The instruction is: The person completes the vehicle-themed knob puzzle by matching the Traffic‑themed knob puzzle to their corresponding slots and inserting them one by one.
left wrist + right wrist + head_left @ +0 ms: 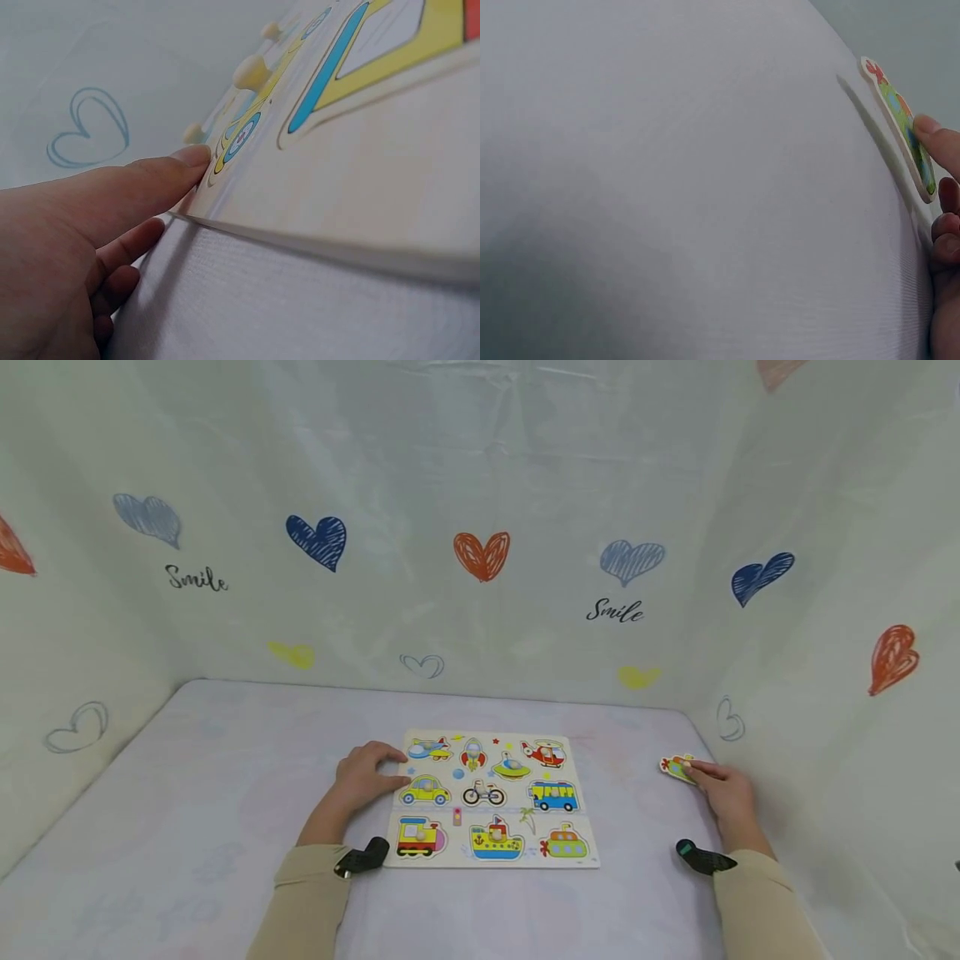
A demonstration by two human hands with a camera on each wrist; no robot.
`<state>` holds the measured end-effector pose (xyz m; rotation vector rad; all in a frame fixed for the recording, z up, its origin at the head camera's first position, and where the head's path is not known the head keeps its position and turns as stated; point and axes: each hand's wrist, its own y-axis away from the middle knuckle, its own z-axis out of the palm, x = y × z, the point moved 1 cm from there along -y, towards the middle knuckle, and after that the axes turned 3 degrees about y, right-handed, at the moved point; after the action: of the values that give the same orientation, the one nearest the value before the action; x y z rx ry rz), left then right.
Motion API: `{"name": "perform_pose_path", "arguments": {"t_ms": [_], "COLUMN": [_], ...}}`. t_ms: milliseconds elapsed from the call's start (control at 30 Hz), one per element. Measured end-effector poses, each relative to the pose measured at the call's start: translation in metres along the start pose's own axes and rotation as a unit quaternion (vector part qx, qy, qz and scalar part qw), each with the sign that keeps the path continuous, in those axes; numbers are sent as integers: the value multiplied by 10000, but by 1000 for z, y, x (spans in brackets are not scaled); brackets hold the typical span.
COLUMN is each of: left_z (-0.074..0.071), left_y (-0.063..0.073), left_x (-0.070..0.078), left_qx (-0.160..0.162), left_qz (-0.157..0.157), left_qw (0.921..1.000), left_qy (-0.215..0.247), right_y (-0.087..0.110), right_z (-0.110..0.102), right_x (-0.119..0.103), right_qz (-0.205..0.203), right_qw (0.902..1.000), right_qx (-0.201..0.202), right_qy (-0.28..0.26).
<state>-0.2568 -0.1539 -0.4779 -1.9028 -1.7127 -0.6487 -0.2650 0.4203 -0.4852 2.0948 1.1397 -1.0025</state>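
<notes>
A wooden peg puzzle board (517, 864) printed with vehicles lies on the table. My left hand (365, 774) rests at its left side, with thumb and index fingertip touching the edge by the yellow car piece (425, 791). In the left wrist view the thumb (176, 169) lies on the board's edge, and other fingers sit lower beside it. Far to the right of the board, my right hand (726, 793) pinches a green and yellow submarine puzzle piece (675, 767). The right wrist view shows this submarine piece (900, 124) tilted close over the table, its shadow beside it.
On the board are a train piece (420, 837), a ship piece (497, 842), a blue bus piece (553, 795) and several others. A submarine picture (564, 842) shows at its lower right. A pale curtain with hearts (482, 557) hangs behind and beside the table (247, 760).
</notes>
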Motion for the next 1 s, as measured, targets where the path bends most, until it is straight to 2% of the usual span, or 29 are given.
{"name": "perform_pose_path", "arguments": {"t_ms": [267,467,767,1000], "left_z": [-2,-4,0,0], "left_y": [0,-1,-2,-1], "left_x": [-6,-6,-3,1], "left_qx": [23,22,8,-18], "left_qz": [-67,-108,-82,-104], "left_qw": [10000,9999,10000,9999], "left_qy": [20,43,45,55], "right_y": [3,9,26,47], "right_z": [8,12,15,25], "right_x": [-5,-12,-34,-52], "right_qz": [-442,-607,-1058,-1063], "right_qw": [9990,9980,9933,9933], "right_qx": [-100,-172,-320,-456], "right_qy": [53,41,343,28]}}
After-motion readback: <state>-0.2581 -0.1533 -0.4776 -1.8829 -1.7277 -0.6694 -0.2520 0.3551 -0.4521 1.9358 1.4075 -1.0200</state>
